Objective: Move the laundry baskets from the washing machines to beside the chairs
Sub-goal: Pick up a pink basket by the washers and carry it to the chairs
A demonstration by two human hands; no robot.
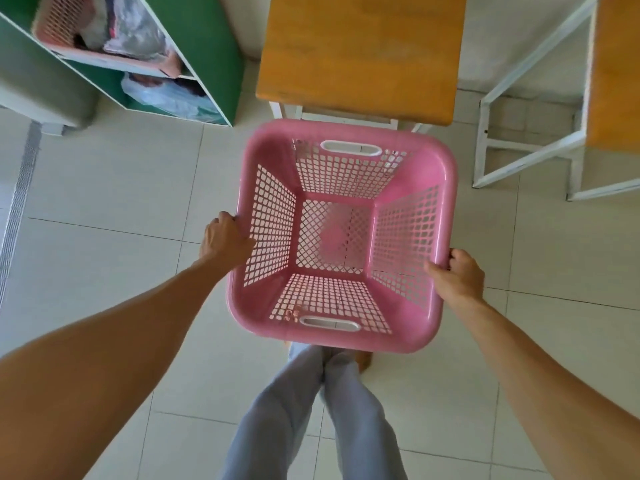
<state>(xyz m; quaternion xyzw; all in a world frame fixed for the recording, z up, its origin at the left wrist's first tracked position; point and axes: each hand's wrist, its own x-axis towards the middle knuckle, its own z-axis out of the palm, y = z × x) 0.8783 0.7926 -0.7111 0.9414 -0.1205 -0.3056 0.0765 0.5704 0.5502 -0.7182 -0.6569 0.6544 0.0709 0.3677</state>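
Observation:
An empty pink laundry basket (446, 188) with lattice walls and two white handle slots hangs above the tiled floor, held in front of my legs. My left hand (225, 237) grips its left rim and my right hand (457, 277) grips its right rim. Just beyond the basket stands a chair with a wooden seat (360, 50) on a white metal frame. The basket's far edge overlaps the chair's front edge in this view.
A second wooden chair (613, 74) with a white frame stands at the right. A green shelf unit (194, 46) at the upper left holds another pink basket (59, 26) with clothes and bagged laundry. A grey appliance corner sits far left beside a floor drain strip (17, 209).

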